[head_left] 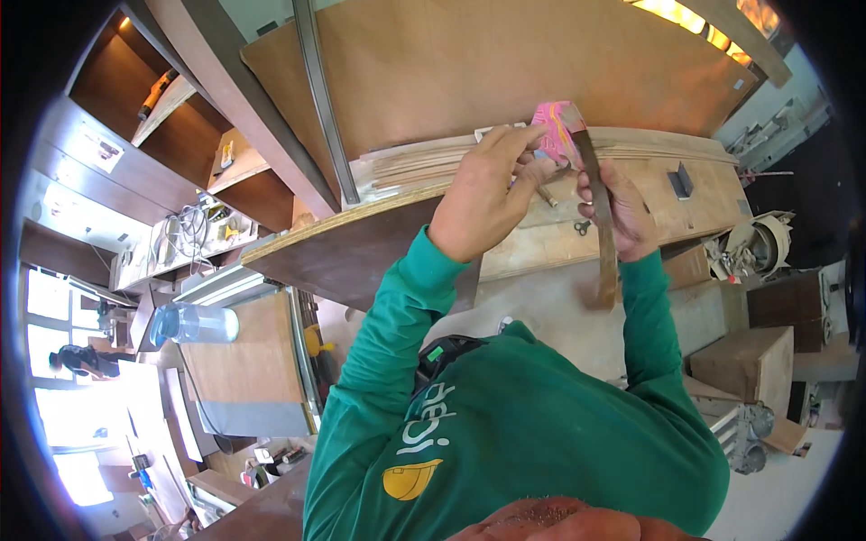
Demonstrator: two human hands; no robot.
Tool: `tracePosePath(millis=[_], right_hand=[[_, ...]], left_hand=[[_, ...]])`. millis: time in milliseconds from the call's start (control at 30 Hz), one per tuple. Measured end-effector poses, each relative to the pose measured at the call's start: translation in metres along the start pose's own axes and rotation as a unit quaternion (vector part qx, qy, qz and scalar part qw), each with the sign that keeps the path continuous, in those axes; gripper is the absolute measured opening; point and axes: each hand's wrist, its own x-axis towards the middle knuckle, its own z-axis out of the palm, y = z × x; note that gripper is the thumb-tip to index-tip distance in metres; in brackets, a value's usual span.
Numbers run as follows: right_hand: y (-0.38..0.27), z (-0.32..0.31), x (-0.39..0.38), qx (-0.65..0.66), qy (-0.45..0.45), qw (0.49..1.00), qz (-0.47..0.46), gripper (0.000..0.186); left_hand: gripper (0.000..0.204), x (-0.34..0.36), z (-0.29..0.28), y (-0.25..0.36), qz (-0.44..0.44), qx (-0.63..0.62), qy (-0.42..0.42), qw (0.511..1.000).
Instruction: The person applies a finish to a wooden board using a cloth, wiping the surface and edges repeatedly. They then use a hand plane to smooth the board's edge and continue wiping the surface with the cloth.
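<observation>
My right hand [622, 212] grips a long flat brown strip [600, 198], its fingers wrapped round the middle. The strip stands lengthwise in front of my chest, and its lower end is blurred. At its upper end is a bright pink piece [555, 126] with yellow lines; I cannot tell whether it is cloth or a packet, or whether it is fixed to the strip. My left hand [487, 189] is closed, with bent fingertips and thumb pinching at the lower left of the pink piece. Its fingertips partly hide the contact.
Before me is a wooden workbench [704, 203] with thin wood strips [433, 162], a dark angled bracket [680, 180] and scissors [583, 227]. A brown panel edge [361, 216] juts beneath my left forearm. At left stand a water bottle [203, 323] and shelves [248, 158]; boxes [749, 361] stand right.
</observation>
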Motion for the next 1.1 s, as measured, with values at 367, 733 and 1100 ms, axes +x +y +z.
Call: tracePosePath(millis=[367,733,1100], right_hand=[[0.019,0.019,0.001,0.104,0.014,0.993,0.055,0.049],[0.034,-0.014,-0.014,0.055,0.093,0.993,-0.046,0.039],[0.048,-0.043,-0.016,0.019,0.062,0.998,0.005,0.046]], left_hand=[[0.037,0.000,0.006,-0.016,-0.073,-0.056,0.044,0.995],[0.055,-0.071,0.023,0.021,-0.156,-0.342,0.111,0.920],[0.041,-0.064,0.038,0.040,-0.164,-0.347,0.098,0.918]])
